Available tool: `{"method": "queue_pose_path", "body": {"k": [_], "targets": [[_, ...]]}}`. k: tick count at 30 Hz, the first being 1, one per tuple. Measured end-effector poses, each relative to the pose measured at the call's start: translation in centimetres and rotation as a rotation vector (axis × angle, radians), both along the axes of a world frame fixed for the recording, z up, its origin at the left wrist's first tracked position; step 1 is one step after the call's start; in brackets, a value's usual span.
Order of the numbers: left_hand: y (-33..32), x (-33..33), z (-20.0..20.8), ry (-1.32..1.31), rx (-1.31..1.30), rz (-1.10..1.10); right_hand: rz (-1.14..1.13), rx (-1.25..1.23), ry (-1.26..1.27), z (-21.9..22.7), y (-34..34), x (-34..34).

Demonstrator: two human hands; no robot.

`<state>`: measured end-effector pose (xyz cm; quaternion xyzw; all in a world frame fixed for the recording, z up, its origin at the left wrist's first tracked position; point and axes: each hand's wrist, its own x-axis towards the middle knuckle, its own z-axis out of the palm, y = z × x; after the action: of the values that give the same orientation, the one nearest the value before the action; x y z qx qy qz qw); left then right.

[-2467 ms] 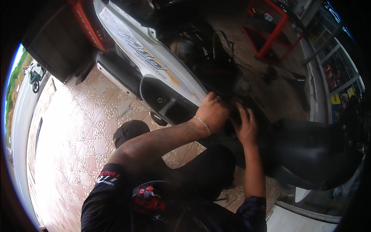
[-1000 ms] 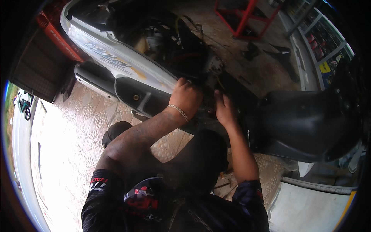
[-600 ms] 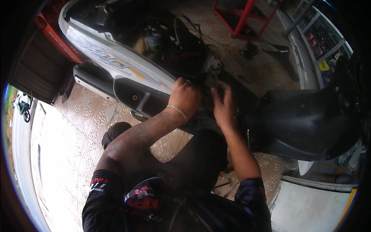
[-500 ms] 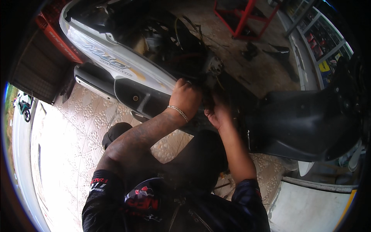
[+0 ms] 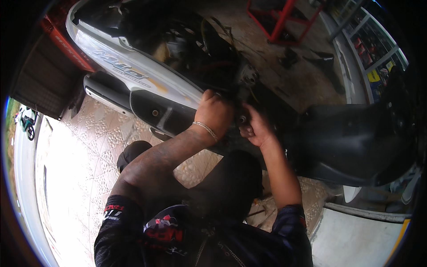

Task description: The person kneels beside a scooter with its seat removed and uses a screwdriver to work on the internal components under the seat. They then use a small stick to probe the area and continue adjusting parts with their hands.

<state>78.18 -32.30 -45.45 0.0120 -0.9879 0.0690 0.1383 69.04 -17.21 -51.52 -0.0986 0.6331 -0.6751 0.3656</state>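
A scooter with a white side panel (image 5: 126, 60) lies across the view in front of me. My left hand (image 5: 213, 113) is closed at the right end of that panel, knuckles up, and its fingertips are hidden in shadow. Close beside it on the right, my right hand (image 5: 254, 127) wraps round a dark tool with a round, shiny end (image 5: 242, 119). The tool's kind is too dark and blurred to tell. Both hands are over the scooter's shadowed middle, just below an exposed metal part (image 5: 249, 74).
The scooter's black plastic front section (image 5: 347, 142) extends to the right. A black footrest panel (image 5: 153, 111) runs below the white side. Beyond stand a red metal stand (image 5: 280, 22) and glass shelving (image 5: 376, 58). Dark loose parts (image 5: 322, 58) lie on the far floor.
My right hand has turned and shifted slightly right, bringing the tool's round end into sight. My left hand stays in place.
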Motion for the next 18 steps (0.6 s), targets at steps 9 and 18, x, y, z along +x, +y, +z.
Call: {"method": "queue_pose_path", "body": {"k": [9, 18], "targets": [[-0.2, 0.0, -0.1, 0.035, -0.032, -0.007, -0.113, -0.021, 0.972, 0.1, 0.6, 1.1], [0.0, 0.0, 0.1, 0.018, -0.039, -0.005, 0.224, 0.25, 1.838, 1.2, 3.9, -1.5]]}}
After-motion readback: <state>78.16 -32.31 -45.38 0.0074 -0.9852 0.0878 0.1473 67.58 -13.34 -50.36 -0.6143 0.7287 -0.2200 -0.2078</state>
